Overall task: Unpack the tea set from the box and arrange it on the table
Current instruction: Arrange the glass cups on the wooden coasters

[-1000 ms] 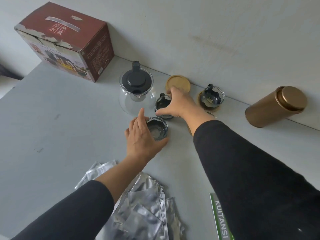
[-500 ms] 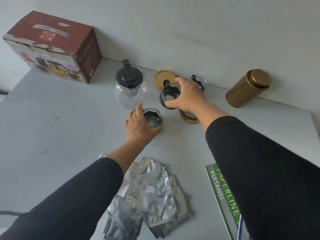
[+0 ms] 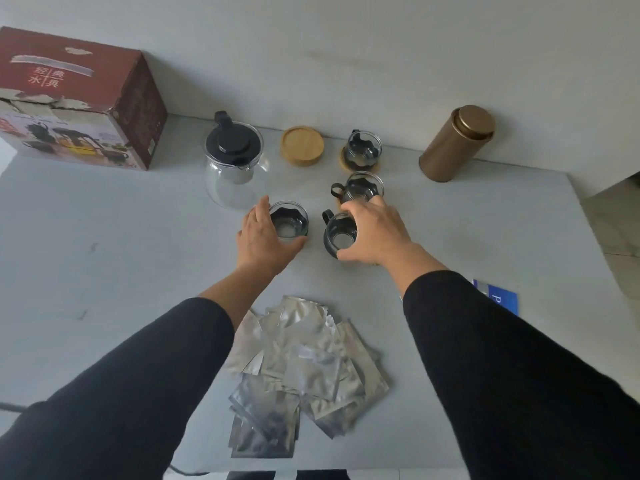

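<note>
A glass teapot (image 3: 235, 168) with a black lid stands at the back of the grey table (image 3: 104, 254). My left hand (image 3: 261, 240) wraps around a small glass cup (image 3: 289, 221) just in front of the teapot. My right hand (image 3: 375, 230) grips a second glass cup (image 3: 339, 233) with a black handle, to the right of the first. A third cup (image 3: 360, 188) sits on a coaster right behind my right hand, and a fourth (image 3: 363, 150) rests on a coaster near the wall. One bare wooden coaster (image 3: 302, 145) lies beside the teapot.
The red tea set box (image 3: 79, 98) stands at the back left against the wall. A bronze tin canister (image 3: 457, 143) is at the back right. A heap of silver foil sachets (image 3: 304, 372) lies near the front edge, and a blue paper pack (image 3: 498, 299) shows beside my right sleeve.
My right hand carried the handled cup from the back, near the bare coaster, forward and to the right of the cup under my left hand. My left hand stayed on its cup.
</note>
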{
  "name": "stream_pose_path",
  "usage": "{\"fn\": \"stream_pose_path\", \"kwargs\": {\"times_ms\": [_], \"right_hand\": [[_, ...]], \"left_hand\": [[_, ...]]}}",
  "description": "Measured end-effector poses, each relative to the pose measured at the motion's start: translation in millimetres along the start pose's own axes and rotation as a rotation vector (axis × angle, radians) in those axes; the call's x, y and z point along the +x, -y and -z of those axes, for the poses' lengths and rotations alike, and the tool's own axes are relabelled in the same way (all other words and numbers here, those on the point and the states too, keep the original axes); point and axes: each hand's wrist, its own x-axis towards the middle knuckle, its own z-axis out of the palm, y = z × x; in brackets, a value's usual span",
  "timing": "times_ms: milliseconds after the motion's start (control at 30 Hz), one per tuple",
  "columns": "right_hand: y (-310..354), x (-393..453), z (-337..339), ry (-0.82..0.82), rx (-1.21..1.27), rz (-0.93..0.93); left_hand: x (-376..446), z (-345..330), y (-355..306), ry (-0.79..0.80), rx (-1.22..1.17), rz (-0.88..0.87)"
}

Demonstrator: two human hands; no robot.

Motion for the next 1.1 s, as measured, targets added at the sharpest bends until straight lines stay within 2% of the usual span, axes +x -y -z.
{"fn": "stream_pose_path", "kwargs": {"times_ms": [367,500,667,800,967,1100], "right_hand": [[-7,5,-12,0.012,-0.059,-0.011],[-13,9,-8,0.028,-0.041,0.046],[-12,35,4,-0.167,0.06,0.139],[-5,84,15,-0.218,0.112,0.1],[9,152,12,-0.114,0.251,-0.028],[20,192,-5,-0.018,0.248,-0.097]], "left_hand": [[0,-7,3,-0.02,-0.002,-0.028],[-1,-12,5,-0.041,-0.011,-0.028],[-2,-18,7,-0.088,-0.053,-0.011],[-1,-22,9,-0.142,-0.091,-0.005],[-1,-26,12,-0.19,-0.096,0.001],[-1,-28,13,-0.241,-0.083,-0.018]]}}
